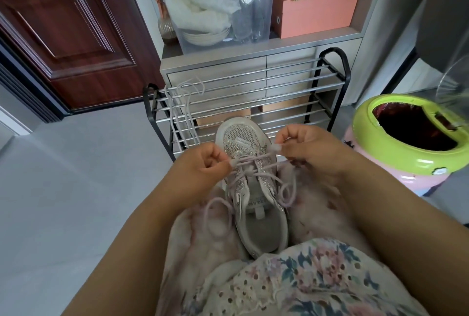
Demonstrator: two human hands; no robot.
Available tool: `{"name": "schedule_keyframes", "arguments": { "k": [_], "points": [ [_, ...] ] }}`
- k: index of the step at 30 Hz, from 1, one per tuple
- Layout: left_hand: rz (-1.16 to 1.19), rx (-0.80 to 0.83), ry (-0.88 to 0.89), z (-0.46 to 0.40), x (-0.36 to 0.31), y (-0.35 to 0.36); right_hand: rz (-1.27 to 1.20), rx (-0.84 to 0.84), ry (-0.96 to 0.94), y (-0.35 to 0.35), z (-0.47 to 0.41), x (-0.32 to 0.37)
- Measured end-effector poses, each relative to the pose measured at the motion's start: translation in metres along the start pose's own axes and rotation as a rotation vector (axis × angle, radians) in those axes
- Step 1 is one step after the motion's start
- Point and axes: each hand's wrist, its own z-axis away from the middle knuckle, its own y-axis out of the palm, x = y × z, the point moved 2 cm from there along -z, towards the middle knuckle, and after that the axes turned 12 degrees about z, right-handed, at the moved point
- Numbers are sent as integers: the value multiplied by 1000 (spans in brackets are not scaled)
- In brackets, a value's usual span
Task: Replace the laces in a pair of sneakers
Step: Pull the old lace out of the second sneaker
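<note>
A grey, sparkly sneaker [256, 224] lies on my lap, toe pointing away from me. A pale lilac lace [250, 171] crosses its lower eyelets, and its slack hangs in loops on both sides of the shoe. My left hand [203, 163] pinches one lace end at the shoe's left side. My right hand [304, 148] pinches the other lace end at the right side, slightly higher. Another pale lace [187, 110] hangs draped over the bars of the shoe rack ahead.
A black metal shoe rack [253, 102] with chrome bars stands right in front of my knees. Behind it is a grey cabinet with a clear storage box [220, 11] and orange boxes. A green-and-pink bin [406, 138] stands to the right, a dark wooden door [63, 24] to the left.
</note>
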Motion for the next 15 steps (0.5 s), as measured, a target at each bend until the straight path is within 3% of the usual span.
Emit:
{"name": "schedule_keyframes", "arguments": {
  "k": [5,11,13,15],
  "points": [
    [132,23,-57,8,13,-18,-180,-64,-56,-5,-3,-6],
    [847,177,33,6,15,-11,-567,34,-120,-1,-5,-3],
    [925,85,-9,5,14,-12,-426,-54,-117,-4,-4,-7],
    [792,-18,-28,4,14,-17,-117,-176,-143,-10,-2,-6]
  ]
}}
